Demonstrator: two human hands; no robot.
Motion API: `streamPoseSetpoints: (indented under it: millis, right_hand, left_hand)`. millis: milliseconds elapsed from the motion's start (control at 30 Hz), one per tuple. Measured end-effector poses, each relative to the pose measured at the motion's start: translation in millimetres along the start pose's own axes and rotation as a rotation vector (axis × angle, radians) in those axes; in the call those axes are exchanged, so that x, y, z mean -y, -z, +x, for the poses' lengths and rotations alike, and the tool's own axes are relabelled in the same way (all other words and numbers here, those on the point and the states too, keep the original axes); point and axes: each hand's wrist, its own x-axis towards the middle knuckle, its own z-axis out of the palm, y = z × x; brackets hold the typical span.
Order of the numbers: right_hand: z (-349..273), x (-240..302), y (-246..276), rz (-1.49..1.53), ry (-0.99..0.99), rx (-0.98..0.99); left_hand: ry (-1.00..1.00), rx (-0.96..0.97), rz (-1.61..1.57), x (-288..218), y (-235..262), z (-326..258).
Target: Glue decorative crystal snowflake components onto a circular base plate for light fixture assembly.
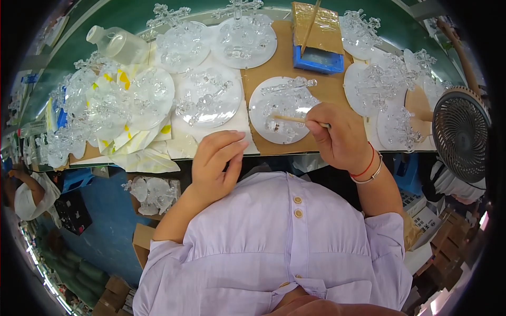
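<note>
My right hand (340, 134) is closed round a thin wooden stick (289, 118). The stick's far tip lies over a round, frosted-clear plastic disc (263, 131), and I cannot tell whether it touches. Clear moulded pieces, one of them a knobbed stem (290, 85), sit on that disc, which rests on brown cardboard (263, 68). Close to the table's front edge, left of the disc, my left hand (217, 162) holds nothing, its fingers loosely bent and apart.
A similar disc (208, 118) lies to the left, with several more behind and at both sides. Behind my disc stands a blue tray (319, 62) partly covered with cardboard, another stick in it. A plastic bottle (124, 46) leans back left; a black fan (461, 134) stands right.
</note>
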Motion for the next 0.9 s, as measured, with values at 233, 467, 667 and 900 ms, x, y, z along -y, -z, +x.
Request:
streamPoseSetpoints:
  millis: [233,467,667,900]
  right_hand:
    - [-7.9,22.4,-11.6,-0.158,0.147,0.127]
    - [-10.2,32.8,-37.4,-0.495,0.453,0.240]
    - [-4.2,33.4,-33.5,-0.409,0.416,0.212]
    - [-2.3,29.2,-28.0,-0.329,0.308,0.123]
  left_hand:
    - [-0.013,0.076,0.030,15.9,-27.7,-5.4]
    - [-0.103,0.057,0.115,26.2,-44.9,-15.4]
    - [-0.125,0.060,0.112,32.6,-48.8,-18.5]
    - [-0.137,0.066,0.165,32.1,-49.4,-17.3]
